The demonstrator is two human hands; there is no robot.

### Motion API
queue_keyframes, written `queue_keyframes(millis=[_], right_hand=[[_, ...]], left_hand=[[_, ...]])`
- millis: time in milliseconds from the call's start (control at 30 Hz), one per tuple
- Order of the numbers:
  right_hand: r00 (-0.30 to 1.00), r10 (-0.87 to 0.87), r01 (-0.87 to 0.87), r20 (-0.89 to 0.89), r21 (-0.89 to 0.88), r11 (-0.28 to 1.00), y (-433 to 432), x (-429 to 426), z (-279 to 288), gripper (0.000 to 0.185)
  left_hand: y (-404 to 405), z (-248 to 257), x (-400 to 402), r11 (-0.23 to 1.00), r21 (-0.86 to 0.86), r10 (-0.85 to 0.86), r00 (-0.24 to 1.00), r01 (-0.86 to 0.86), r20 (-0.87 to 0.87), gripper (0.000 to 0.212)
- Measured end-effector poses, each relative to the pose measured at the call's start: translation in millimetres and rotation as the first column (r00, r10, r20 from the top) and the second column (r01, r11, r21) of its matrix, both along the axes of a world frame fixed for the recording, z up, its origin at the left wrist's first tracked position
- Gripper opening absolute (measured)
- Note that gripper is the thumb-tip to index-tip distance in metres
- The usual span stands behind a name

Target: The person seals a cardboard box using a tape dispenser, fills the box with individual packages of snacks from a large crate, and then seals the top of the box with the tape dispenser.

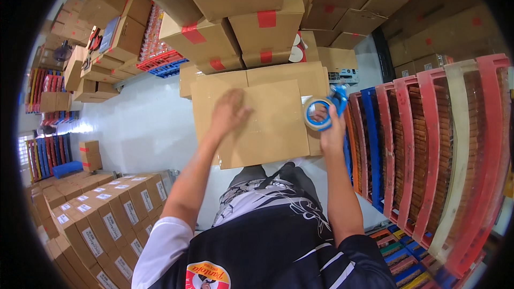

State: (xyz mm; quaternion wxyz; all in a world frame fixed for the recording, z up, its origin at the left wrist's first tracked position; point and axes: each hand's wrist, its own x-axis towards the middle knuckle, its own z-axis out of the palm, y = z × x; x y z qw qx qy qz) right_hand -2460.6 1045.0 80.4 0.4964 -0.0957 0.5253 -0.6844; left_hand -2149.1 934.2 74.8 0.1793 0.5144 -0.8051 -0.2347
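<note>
Flat cardboard (277, 128), with overlapping sheets or flaps, lies before me at waist height. My left hand (231, 112) is over its upper left part, palm down with the fingers apart and slightly blurred; whether it touches the board cannot be told. At the board's right edge, my right hand (332, 128) grips a blue tape dispenser (339, 98) fitted with a roll of packing tape (309, 122). Some of my right fingers show through the ring of the roll.
Closed cartons with red tape (196, 48) stand just beyond the board, a large tape roll (176, 0) on them. Stacked red, blue and pale plastic crates (429, 136) rise close on the right. Labelled cartons (112, 216) fill the lower left, beside pale floor (128, 124).
</note>
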Motion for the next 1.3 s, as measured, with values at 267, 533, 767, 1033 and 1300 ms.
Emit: queue_keyframes(millis=[267, 533, 767, 1033, 1300], right_hand=[[0.855, -0.168, 0.264, -0.49, 0.134, 0.955, 41, -26, -10, 0.049], [0.483, -0.004, 0.184, -0.876, 0.097, 0.978, -114, 36, 22, 0.071], [0.564, 0.13, 0.135, -0.816, 0.246, 0.96, -135, 14, 1, 0.062], [0.505, 0.036, 0.312, -0.863, 0.221, 0.924, 48, -5, 11, 0.062], [0.506, -0.057, 0.391, -0.861, 0.17, 0.904, 159, 54, -33, 0.065]], left_hand=[[-58, -14, 2, 0.935, 0.343, -0.066, 0.905, -0.091, 0.421, 0.084], [-61, -30, 9, 0.941, 0.325, -0.035, 0.929, -0.093, 0.367, 0.082], [-56, -25, 9, 0.963, 0.254, 0.009, 0.952, -0.091, 0.306, 0.076], [-43, -29, 19, 0.972, 0.223, 0.018, 0.967, -0.076, 0.255, 0.074], [-44, -31, 18, 0.971, 0.223, 0.006, 0.936, -0.09, 0.351, 0.077]])
